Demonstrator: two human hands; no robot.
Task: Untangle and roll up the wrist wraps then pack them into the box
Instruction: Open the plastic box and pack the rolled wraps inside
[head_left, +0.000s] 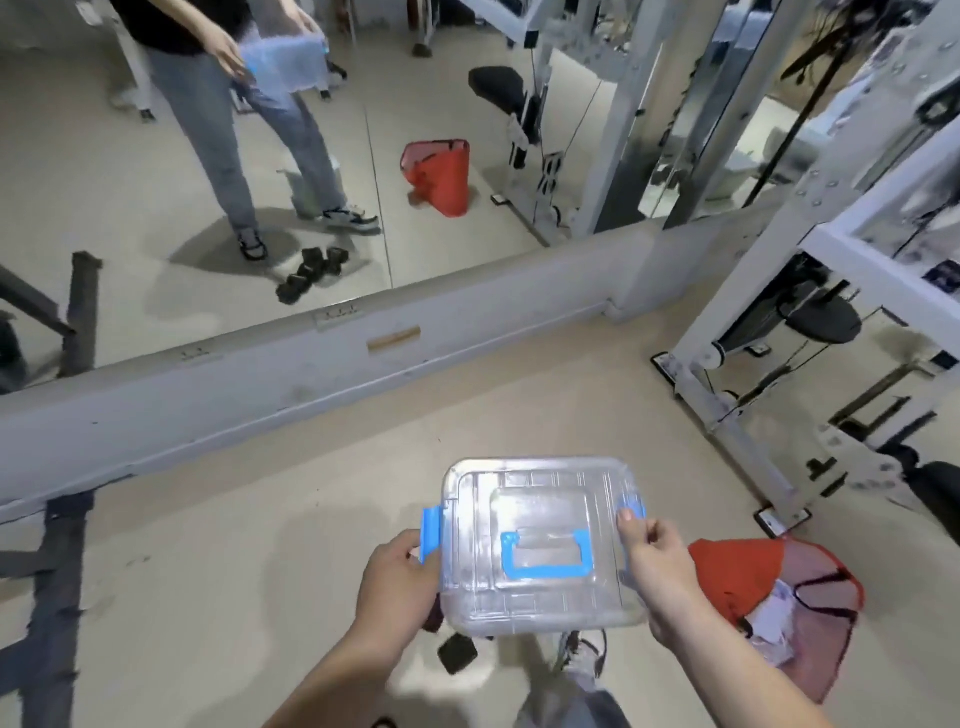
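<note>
Both hands grasp a clear plastic storage box (540, 499) with its lid on, held above the pale floor (208, 571). The left hand (400, 577) curls round the left end, just under the blue side latch (430, 532). The right hand (657, 566) clasps the right end, its thumb lying on the lid by the other blue latch (631, 506).

The box's long axis runs left to right between the two hands. Its lid faces up, and the blue carry handle (545, 556) lies flat along that axis.

One black wrist wrap (457, 656) lies on the floor below the box's near edge, towards its left end, so the left hand is the nearer one. It looks like a compact roll, but its axis cannot be read. In the wall mirror (156, 171), a reflected cluster of dark rolls (311, 273) lies by the shoes.

Packing probably means lowering the box straight down beside the wrap, then freeing both latches. Both appear fastened.
</note>
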